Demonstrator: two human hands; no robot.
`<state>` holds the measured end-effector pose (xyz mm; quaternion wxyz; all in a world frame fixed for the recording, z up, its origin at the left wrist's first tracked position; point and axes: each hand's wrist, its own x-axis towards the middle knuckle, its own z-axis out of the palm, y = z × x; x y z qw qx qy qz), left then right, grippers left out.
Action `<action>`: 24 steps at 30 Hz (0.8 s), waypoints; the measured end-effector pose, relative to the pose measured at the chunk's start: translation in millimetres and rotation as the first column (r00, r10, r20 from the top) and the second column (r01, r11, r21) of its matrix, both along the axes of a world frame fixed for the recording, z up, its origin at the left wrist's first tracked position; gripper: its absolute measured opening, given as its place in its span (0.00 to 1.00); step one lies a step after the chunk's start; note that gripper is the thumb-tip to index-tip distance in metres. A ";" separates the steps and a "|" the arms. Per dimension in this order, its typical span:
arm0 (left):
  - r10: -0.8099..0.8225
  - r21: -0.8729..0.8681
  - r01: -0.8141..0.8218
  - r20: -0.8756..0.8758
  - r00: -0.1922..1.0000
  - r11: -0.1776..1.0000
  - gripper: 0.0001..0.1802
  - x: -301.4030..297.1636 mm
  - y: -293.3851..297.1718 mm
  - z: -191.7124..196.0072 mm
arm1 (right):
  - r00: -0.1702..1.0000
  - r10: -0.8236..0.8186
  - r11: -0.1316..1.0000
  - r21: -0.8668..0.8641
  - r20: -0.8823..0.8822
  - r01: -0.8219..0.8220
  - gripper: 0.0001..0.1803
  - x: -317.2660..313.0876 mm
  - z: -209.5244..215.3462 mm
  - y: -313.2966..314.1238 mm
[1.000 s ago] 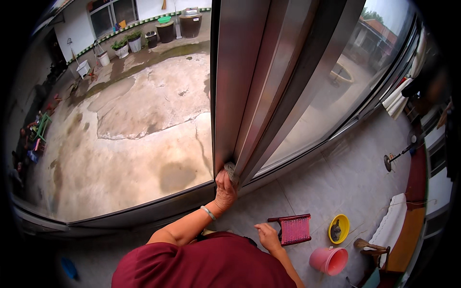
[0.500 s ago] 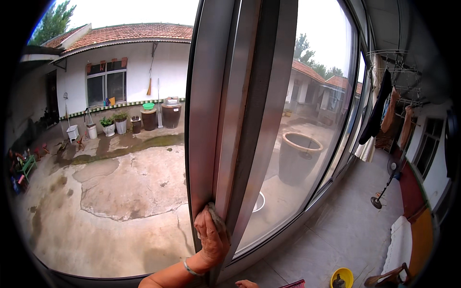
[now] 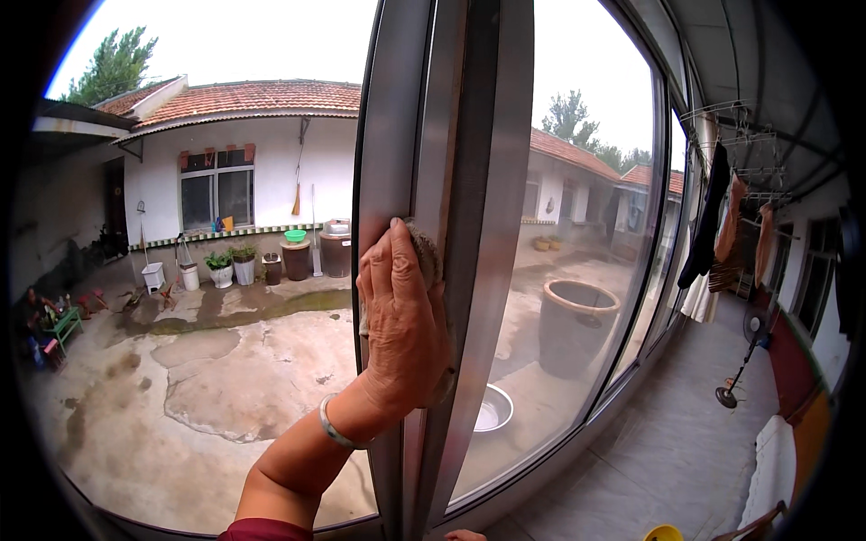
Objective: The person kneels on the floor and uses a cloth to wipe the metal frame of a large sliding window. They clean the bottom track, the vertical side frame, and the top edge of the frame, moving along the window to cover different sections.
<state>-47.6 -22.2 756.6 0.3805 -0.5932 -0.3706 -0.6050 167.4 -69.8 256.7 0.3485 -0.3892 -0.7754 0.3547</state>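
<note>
Higher on the window frame, left hand presses cloth; right hand's grip unseen.

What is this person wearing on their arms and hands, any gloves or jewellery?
No gloves: the left hand is bare, with a thin silver-coloured bangle round the wrist. The forearm is uncovered, and a dark red short sleeve shows at the bottom edge. No rings can be made out on the fingers. Of the right hand only a sliver shows at the lower edge, too little to describe.
</note>
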 end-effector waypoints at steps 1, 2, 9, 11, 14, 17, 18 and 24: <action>0.007 0.029 -0.007 -0.005 1.000 1.000 0.39 -0.7 3.6 18.0 | 1.000 -0.001 1.000 -0.016 -0.004 0.001 0.09 -0.9 -3.8 4.5; 0.004 0.058 -0.003 -0.010 1.000 0.998 0.38 2.2 10.4 36.4 | 1.000 -0.013 0.999 -0.031 -0.007 0.012 0.09 1.1 -7.0 9.8; 0.076 0.123 -0.078 0.019 0.997 0.989 0.33 7.7 35.8 179.1 | 0.999 0.022 0.998 -0.051 0.025 -0.021 0.10 1.3 -32.6 50.1; 0.151 0.063 -0.151 0.004 0.988 0.987 0.34 3.2 35.1 219.4 | 0.998 0.042 0.993 -0.112 0.040 -0.037 0.10 -5.8 -45.0 63.2; 0.245 0.027 -0.245 -0.025 0.969 0.969 0.29 -11.2 43.6 291.9 | 0.992 0.062 0.880 -0.464 -0.106 -0.104 0.12 -11.0 -44.2 67.5; 0.417 0.098 -0.415 -0.007 0.909 0.905 0.22 0.2 51.7 340.3 | 0.995 0.037 0.856 -0.510 -0.096 -0.081 0.13 -17.2 -45.6 68.6; 0.527 0.130 -0.514 -0.102 0.844 0.848 0.19 -1.3 50.8 356.7 | 0.997 0.015 0.872 -0.487 -0.074 -0.049 0.13 -18.4 -44.7 70.4; 0.780 0.202 -0.754 -0.128 0.613 0.625 0.15 4.0 60.1 447.3 | 0.999 -0.003 0.905 -0.424 -0.037 -0.013 0.13 -45.9 -48.3 66.1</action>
